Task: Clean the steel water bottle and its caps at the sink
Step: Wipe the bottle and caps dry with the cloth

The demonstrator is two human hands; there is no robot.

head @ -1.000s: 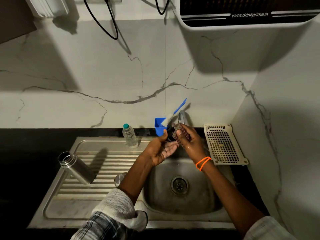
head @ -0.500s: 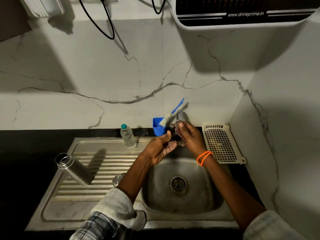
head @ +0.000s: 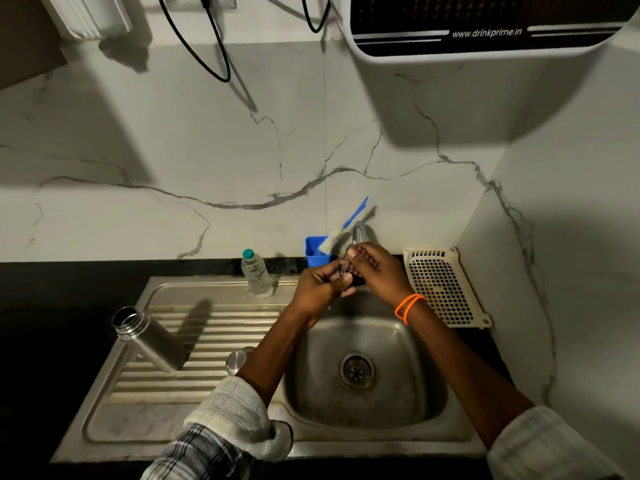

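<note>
A steel sink point(head: 398, 415) with a ribbed draining board is set into the dark surface point(head: 52, 289), and the basin lies toward the right end, with a perforated plastic tray point(head: 446, 285) just beside it at the back right corner. On the draining board, near its left edge, the steel bottle point(head: 147, 339) is stood open, without a cap. A clear plastic bottle point(head: 256, 273) is placed at the back edge of the board, and a blue holder point(head: 317, 256) with a brush point(head: 341, 232) is seen next to the tap point(head: 360, 232). A round steel cap point(head: 237, 361) lies at the right edge of the board, partly hidden by the left forearm.

Both hands are held together over the back of the basin, under the tap. A small dark cap point(head: 348, 271) is gripped by the closed fingers of the left hand point(head: 320, 291), and it is rubbed by the right hand point(head: 379, 271), whose fingers are curled around what seems to be a scrubbing pad; this cannot be told with certainty.

The cap is probably wet and slippery, so it could be dropped into the basin toward the drain point(head: 356, 370). The steel cap could also be pushed off the board by the left forearm.
</note>
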